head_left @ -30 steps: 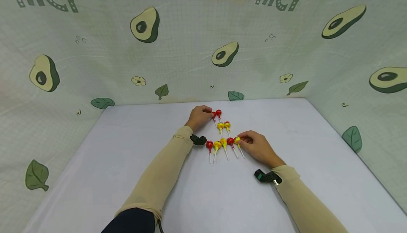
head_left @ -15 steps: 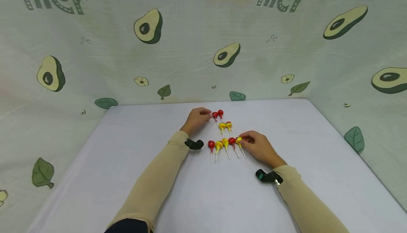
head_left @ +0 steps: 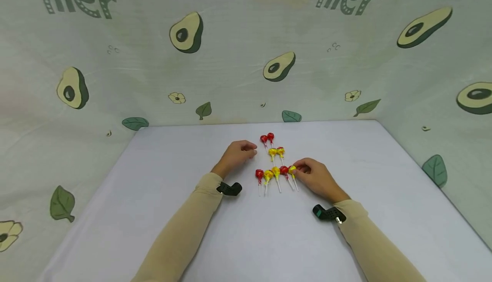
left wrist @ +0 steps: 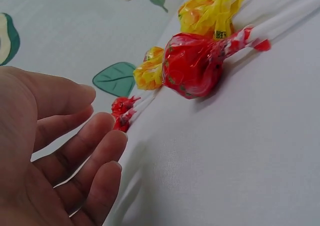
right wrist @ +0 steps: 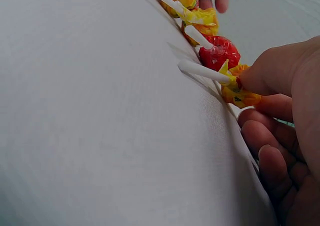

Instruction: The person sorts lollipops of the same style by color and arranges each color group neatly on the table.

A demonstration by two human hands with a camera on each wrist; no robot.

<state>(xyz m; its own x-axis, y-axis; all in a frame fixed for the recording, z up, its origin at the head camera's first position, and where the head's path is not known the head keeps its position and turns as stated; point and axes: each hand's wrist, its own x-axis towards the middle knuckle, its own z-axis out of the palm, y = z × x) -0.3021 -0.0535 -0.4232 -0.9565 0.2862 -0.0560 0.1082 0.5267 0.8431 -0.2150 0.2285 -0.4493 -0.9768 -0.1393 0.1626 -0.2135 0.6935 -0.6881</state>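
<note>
My right hand (head_left: 317,180) pinches the head of a yellow lollipop (head_left: 292,170) between thumb and forefinger, at the right end of the front row. In the right wrist view, this lollipop's (right wrist: 235,97) white stick points left along the table. My left hand (head_left: 237,157) holds nothing; its fingers are loosely bent beside the rows. Nearest it in the left wrist view is the red lollipop (left wrist: 192,66) from the front row's left end. Between the ends lie two yellow lollipops and a red lollipop (head_left: 284,170). Behind are two yellow lollipops (head_left: 272,153), and farthest back two red lollipops (head_left: 263,139).
The white table (head_left: 246,239) carries the lollipop rows near its middle and back. An avocado-print cloth (head_left: 230,60) hangs behind and along the sides. Each wrist wears a black strap-on camera, such as the left one (head_left: 229,189).
My left hand has drawn away from the back red lollipops, toward me and to the left of them. The right hand stays on the yellow lollipop. The head view has shifted slightly.
</note>
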